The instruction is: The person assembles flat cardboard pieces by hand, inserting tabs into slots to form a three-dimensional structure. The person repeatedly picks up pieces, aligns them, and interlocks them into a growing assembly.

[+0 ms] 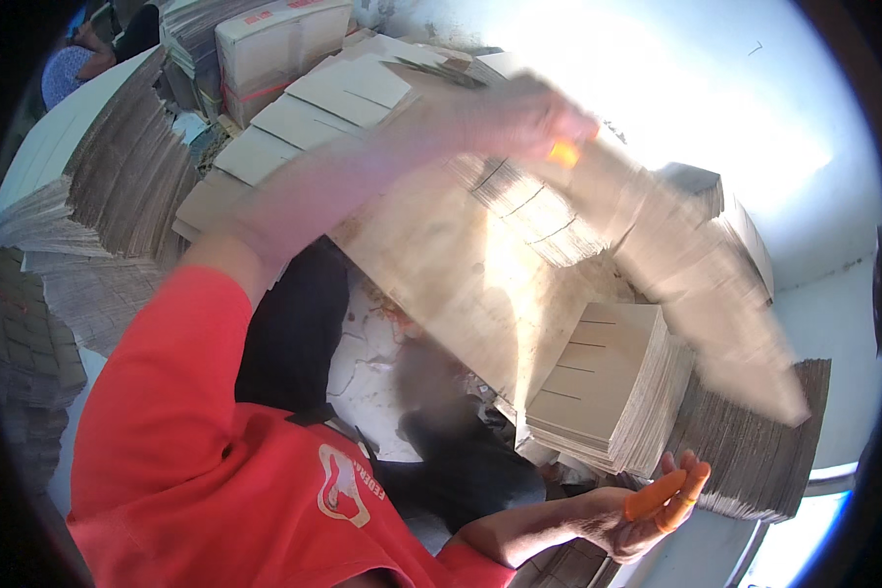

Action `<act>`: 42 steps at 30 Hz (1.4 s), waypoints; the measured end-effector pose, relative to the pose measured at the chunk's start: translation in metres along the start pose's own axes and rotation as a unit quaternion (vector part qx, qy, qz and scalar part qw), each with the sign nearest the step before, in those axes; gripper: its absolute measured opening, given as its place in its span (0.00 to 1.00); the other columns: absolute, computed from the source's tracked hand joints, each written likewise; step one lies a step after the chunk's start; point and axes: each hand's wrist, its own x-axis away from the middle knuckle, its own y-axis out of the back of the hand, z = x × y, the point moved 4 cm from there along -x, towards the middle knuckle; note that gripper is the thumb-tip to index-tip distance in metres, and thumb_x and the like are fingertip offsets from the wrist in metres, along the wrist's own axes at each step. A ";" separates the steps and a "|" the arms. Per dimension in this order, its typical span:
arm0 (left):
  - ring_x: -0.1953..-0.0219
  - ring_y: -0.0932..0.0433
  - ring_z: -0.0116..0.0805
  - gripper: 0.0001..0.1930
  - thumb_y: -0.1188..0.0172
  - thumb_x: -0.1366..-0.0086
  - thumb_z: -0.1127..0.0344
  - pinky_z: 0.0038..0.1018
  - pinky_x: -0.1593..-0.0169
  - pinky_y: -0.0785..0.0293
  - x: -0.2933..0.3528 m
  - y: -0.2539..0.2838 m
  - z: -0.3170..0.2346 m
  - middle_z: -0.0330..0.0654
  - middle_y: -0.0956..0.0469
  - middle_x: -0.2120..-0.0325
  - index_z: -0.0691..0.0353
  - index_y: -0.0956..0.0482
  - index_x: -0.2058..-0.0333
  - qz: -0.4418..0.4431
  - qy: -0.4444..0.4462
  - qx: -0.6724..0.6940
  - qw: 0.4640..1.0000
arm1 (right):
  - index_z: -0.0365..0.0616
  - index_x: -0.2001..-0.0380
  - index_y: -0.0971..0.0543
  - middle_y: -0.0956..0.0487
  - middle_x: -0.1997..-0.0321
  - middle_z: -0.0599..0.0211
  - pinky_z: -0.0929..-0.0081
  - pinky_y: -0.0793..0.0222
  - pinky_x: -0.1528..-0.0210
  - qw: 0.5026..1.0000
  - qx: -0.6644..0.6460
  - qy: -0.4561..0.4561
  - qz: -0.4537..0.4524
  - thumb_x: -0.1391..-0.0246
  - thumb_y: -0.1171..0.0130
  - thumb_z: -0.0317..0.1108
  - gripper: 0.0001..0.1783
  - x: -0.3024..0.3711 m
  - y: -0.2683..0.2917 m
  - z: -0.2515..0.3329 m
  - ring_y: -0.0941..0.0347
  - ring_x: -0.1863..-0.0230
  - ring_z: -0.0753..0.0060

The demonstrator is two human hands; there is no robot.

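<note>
My left hand (pixel 544 122) is raised over the far side of the board, an orange cover on one finger. It is closed on a long piece of brown cardboard (pixel 696 274), which slants down to the right. Both are smeared by motion, so I cannot tell whether this is one sheet or several. My right hand (pixel 652 510), with orange covers on its fingers, is turned up at the lower right, its fingers apart and nothing in them. Just above it stands a stack of slotted cardboard sheets (pixel 598 367), and beside that a darker cardboard stack (pixel 755 441).
A bare wooden board (pixel 421 255) lies before me. Slotted cardboard sheets (pixel 338 93) overlap along its far left. Tall cardboard stacks (pixel 118 167) and a strapped carton (pixel 279 49) stand left. A white wall (pixel 745 88) rises behind. Another person's arm (pixel 93 54) shows at top left.
</note>
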 end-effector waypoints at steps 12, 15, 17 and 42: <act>0.49 0.29 0.43 0.19 0.35 0.48 0.70 0.43 0.55 0.24 0.108 0.018 0.118 0.44 0.26 0.56 0.64 0.24 0.55 0.160 0.372 -0.387 0.828 | 0.34 0.55 0.18 0.17 0.69 0.64 0.84 0.34 0.72 0.929 -0.109 -0.277 0.222 0.46 0.40 0.19 0.14 0.073 -0.075 -0.080 0.31 0.74 0.84; 0.47 0.30 0.43 0.25 0.32 0.45 0.59 0.46 0.54 0.27 0.206 -0.023 0.150 0.43 0.26 0.53 0.67 0.26 0.52 0.190 0.517 -0.290 0.782 | 0.36 0.57 0.16 0.19 0.74 0.68 0.81 0.40 0.77 0.923 -0.064 -0.246 0.289 0.45 0.38 0.21 0.12 0.091 -0.091 -0.091 0.38 0.79 0.86; 0.45 0.31 0.43 0.29 0.31 0.45 0.53 0.50 0.52 0.28 0.207 -0.046 0.136 0.45 0.26 0.52 0.68 0.26 0.52 0.224 0.533 -0.320 0.751 | 0.38 0.58 0.16 0.21 0.77 0.69 0.78 0.44 0.80 0.920 -0.047 -0.241 0.307 0.45 0.38 0.22 0.11 0.093 -0.094 -0.096 0.42 0.81 0.86; 0.39 0.37 0.51 0.53 0.23 0.57 0.65 0.66 0.42 0.36 0.211 -0.044 0.171 0.38 0.41 0.36 0.54 0.46 0.34 0.328 0.521 -0.244 0.750 | 0.39 0.59 0.16 0.17 0.68 0.64 0.78 0.27 0.71 0.907 0.006 -0.343 0.244 0.44 0.39 0.26 0.10 0.099 -0.070 -0.171 0.23 0.69 0.77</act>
